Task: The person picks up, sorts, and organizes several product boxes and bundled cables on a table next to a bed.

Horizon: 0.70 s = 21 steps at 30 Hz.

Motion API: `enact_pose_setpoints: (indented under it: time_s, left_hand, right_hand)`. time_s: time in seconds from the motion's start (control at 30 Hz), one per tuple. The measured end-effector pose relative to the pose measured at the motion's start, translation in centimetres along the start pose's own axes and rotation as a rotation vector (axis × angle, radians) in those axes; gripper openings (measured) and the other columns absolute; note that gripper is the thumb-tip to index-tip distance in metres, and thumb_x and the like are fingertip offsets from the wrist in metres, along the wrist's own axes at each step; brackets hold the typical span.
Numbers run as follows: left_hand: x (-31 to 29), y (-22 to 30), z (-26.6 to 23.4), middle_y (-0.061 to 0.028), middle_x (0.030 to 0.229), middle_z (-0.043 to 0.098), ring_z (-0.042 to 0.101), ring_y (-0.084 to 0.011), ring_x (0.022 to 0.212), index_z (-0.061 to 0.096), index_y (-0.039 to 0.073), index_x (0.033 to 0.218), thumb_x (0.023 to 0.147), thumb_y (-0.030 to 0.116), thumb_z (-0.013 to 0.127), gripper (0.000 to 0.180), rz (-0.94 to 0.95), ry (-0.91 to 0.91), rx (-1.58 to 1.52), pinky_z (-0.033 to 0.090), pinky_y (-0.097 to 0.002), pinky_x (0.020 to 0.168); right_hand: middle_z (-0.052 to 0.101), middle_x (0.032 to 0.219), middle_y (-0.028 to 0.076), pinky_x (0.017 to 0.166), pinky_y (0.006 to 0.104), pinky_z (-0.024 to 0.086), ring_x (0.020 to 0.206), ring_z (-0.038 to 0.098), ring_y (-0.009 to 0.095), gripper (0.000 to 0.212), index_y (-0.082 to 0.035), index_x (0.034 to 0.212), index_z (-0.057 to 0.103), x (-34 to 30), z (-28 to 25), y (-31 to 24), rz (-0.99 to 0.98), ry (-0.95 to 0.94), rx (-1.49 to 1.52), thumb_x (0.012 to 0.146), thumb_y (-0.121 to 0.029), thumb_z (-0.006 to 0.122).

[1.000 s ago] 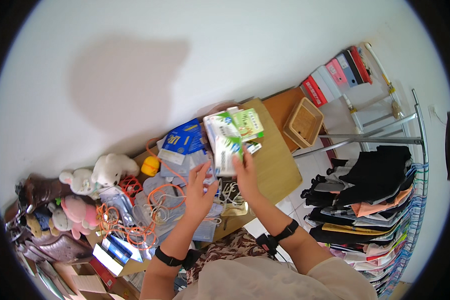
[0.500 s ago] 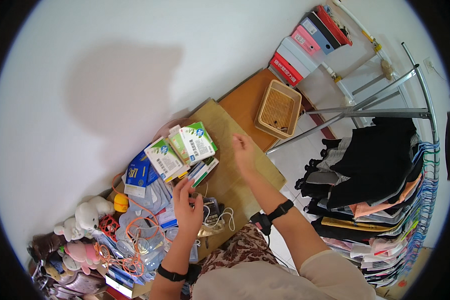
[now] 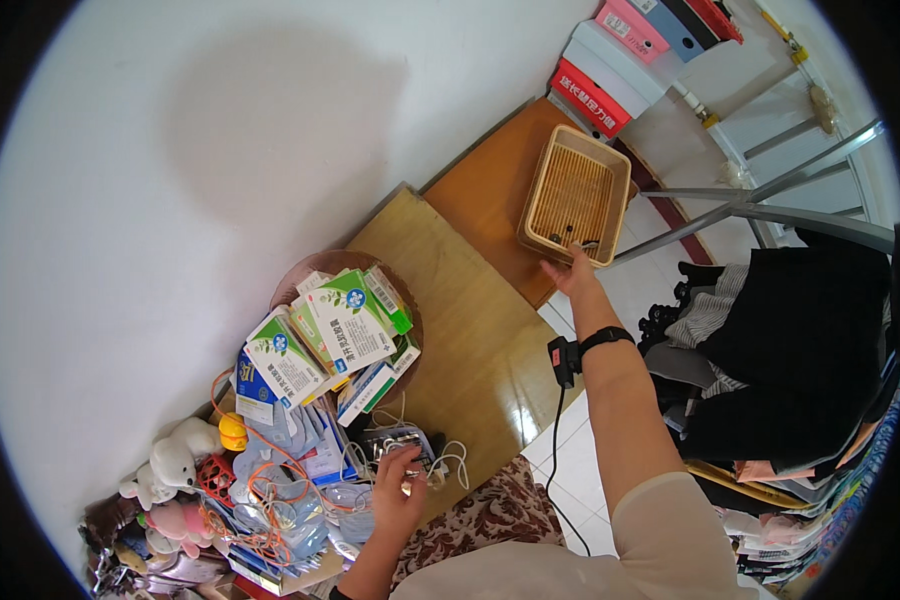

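Reaching far out, the right hand (image 3: 573,272) touches the near rim of the tray (image 3: 530,215), fingers spread and holding nothing. That woven tray sits at the far edge of the darker table (image 3: 485,190), its long axis running away from the fingers, so it lies straight ahead of them. Well apart, the left hand (image 3: 398,490) curls loosely over a small gadget (image 3: 398,442) and white cables (image 3: 452,462) near the box pile (image 3: 335,330).
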<state>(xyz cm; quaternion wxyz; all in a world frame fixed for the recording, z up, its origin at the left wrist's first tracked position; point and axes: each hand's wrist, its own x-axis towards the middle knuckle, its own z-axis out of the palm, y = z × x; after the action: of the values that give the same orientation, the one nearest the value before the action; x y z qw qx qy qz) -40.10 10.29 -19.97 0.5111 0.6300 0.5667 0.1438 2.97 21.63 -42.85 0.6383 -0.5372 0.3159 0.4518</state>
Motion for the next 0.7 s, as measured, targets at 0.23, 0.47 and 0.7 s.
enact_pose_setpoints:
  time_s: [0.23,0.47,0.7]
  left_hand:
    - [1.2,0.8,1.1,-0.0110,0.113,0.056,0.061,-0.0165,0.084,0.059,0.005,0.109,0.078,0.000,0.058,0.032,0.060,-0.026,0.051,0.051,-0.0269,0.066]
    - [-1.7,2.2,-1.5,-0.0119,0.122,0.049,0.054,-0.0214,0.105,0.048,0.004,0.125,0.082,0.014,0.063,0.046,0.018,-0.052,-0.123,0.047,-0.0306,0.079]
    - [-7.2,0.0,-2.9,-0.0135,0.146,0.021,0.024,-0.0286,0.134,0.009,0.010,0.146,0.082,0.055,0.056,0.092,0.045,-0.279,-0.728,0.024,-0.0408,0.106]
  right_hand:
    - [0.050,0.111,0.016,0.082,0.0461,0.054,0.095,0.055,0.033,0.035,-0.001,0.117,0.045,-1.5,-4.4,-1.8,-0.159,-0.081,-0.102,0.083,-0.006,0.046]
    - [0.058,0.100,0.004,0.074,0.0297,0.047,0.089,0.057,0.017,0.043,-0.005,0.119,0.051,-16.8,-18.8,-1.1,-0.369,-0.403,-0.444,0.077,-0.016,0.053]
    - [0.056,0.114,0.007,0.081,0.0285,0.043,0.097,0.054,0.018,0.064,-0.003,0.130,0.043,-32.0,-23.4,-0.3,-0.155,-0.629,-1.068,0.071,-0.024,0.053]
